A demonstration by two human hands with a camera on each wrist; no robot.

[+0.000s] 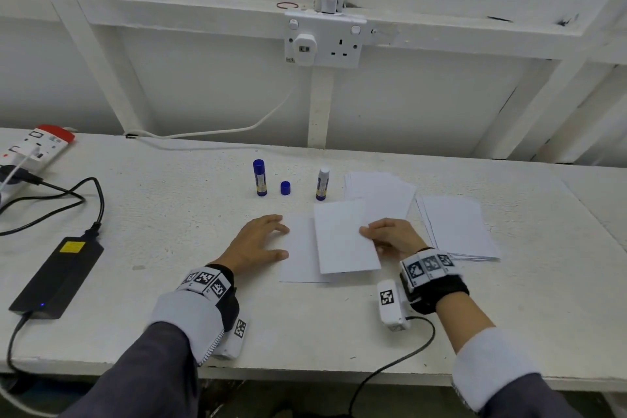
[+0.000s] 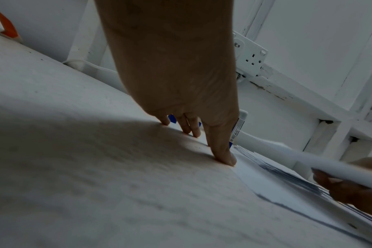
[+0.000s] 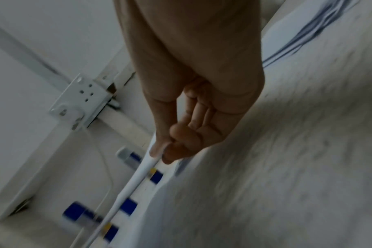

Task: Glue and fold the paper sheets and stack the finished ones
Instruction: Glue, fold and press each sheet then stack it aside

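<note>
The step in hand looked to be bringing the held sheet (image 1: 346, 236) down over the flat sheet (image 1: 298, 254) on the worktop (image 1: 169, 214). To do it well, I judged the edges ought to be squared up before any pressing, with the lower sheet pinned so it could not slide, and the pressing run from one edge across.

The left hand (image 1: 259, 243) lay spread and nearly flat, fingers straight, thumb and fingertips (image 2: 228, 157) resting at the flat sheet's left edge and gripping nothing. The right hand (image 1: 393, 237) pinched the held sheet at its right edge, thumb on top and the fingers curled beneath, so the paper hung tilted just above the other sheet, partly overlapping it.

Behind stood a capped glue stick (image 1: 259, 177), a loose blue cap (image 1: 285, 188) and an uncapped glue stick (image 1: 322, 184), all upright and apart from both hands. Two piles of paper lay to the right: a far pile (image 1: 383, 193) and a near pile (image 1: 458, 227). Which one held the finished sheets, I could not tell.
</note>
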